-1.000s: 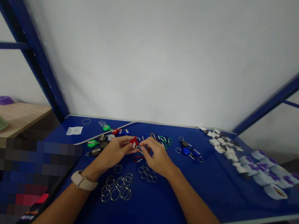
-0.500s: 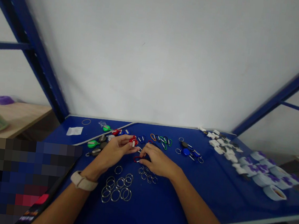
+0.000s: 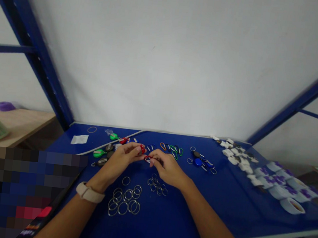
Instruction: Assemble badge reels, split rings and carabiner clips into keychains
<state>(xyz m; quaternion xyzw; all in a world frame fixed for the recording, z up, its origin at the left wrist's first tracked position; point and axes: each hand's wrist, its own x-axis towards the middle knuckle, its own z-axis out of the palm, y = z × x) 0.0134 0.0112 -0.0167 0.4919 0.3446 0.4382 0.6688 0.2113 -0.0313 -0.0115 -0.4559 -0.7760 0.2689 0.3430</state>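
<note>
Between the fingers of my left hand [image 3: 123, 157] is a red badge reel [image 3: 142, 149], partly covered by the thumb. My right hand [image 3: 167, 165] pinches a small red carabiner [image 3: 147, 158] right beside the reel; whether the two are linked is too small to tell. Below the hands lie large split rings [image 3: 123, 207] in a cluster and smaller rings [image 3: 157, 187] to their right. Loose carabiners [image 3: 173, 149] in orange, green and blue sit behind my right hand. Green, black and red reels [image 3: 98, 153] lie left of my left hand.
Right of the hands are black and blue reels [image 3: 198, 162] with carabiners and rings. White pieces [image 3: 240, 158] and white tape-like rolls with purple [image 3: 292, 205] fill the table's right side. A white cable [image 3: 99, 149] and a paper slip [image 3: 79, 139] lie at left.
My right hand has raised the red carabiner up to the reel in my left hand. My left fingers have closed further over the reel.
</note>
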